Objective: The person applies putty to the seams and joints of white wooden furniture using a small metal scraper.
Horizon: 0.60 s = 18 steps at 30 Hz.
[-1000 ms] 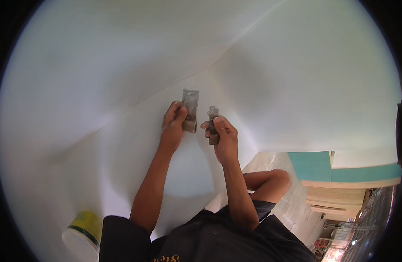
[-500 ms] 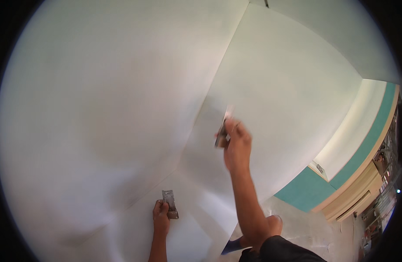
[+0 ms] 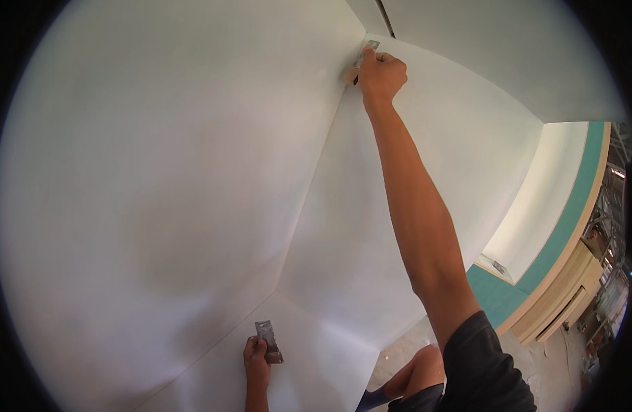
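My right hand (image 3: 384,77) is stretched far up and gripped round a putty knife (image 3: 373,45). Its blade is at the top of the seam where two white panels meet, close under the upper panel; I cannot tell whether the edge touches. Low in the view, my left hand (image 3: 257,358) holds a second putty knife (image 3: 266,332), blade up, with grey smears over the metal and a brown handle end below. Thumb and fingers close around it, over the lower white panel.
White panels (image 3: 192,172) form an inside corner around me. On the right stands a teal and white recessed unit (image 3: 566,237) with a small object on its ledge (image 3: 498,266). Beyond it are wooden boards (image 3: 559,305) and clutter. My bent leg (image 3: 415,374) shows at the bottom.
My right hand has moved up with its putty knife, from the middle of the right panel to the upper corner. My left hand sits slightly lower, still holding its knife.
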### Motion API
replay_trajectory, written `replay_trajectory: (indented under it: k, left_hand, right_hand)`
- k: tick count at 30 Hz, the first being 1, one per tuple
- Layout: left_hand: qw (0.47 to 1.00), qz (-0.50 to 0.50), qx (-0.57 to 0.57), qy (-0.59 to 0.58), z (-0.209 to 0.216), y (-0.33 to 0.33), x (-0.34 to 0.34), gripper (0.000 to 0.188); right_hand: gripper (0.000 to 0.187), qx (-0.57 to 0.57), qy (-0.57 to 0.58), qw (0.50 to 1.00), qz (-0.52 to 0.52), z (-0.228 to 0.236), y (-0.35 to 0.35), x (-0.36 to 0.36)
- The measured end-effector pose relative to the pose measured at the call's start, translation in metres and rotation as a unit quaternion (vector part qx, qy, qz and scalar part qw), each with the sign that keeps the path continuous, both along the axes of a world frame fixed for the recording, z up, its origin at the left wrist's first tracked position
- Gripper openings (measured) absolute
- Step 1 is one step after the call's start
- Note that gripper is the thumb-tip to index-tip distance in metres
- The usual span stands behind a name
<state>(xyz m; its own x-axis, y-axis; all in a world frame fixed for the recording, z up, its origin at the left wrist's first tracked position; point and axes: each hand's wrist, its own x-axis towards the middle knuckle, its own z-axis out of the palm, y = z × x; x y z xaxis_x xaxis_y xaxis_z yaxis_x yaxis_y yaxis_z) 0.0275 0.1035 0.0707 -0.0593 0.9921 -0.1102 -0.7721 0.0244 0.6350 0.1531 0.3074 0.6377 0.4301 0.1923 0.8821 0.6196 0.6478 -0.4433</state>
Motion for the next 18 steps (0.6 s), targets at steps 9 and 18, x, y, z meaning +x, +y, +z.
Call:
replay_trajectory:
  k: [9,18]
  left_hand:
    - [0.999,0.017,0.009,-0.038,-0.005,-0.002,0.001,0.005]
    - [0.995,0.02,0.015,-0.092,-0.003,-0.006,0.009,0.006]
  right_hand:
    - [0.031,-0.025,0.012,0.999,-0.035,0.024,0.01,0.0]
    - [0.024,-0.105,0.026,0.993,-0.047,0.044,0.019,0.019]
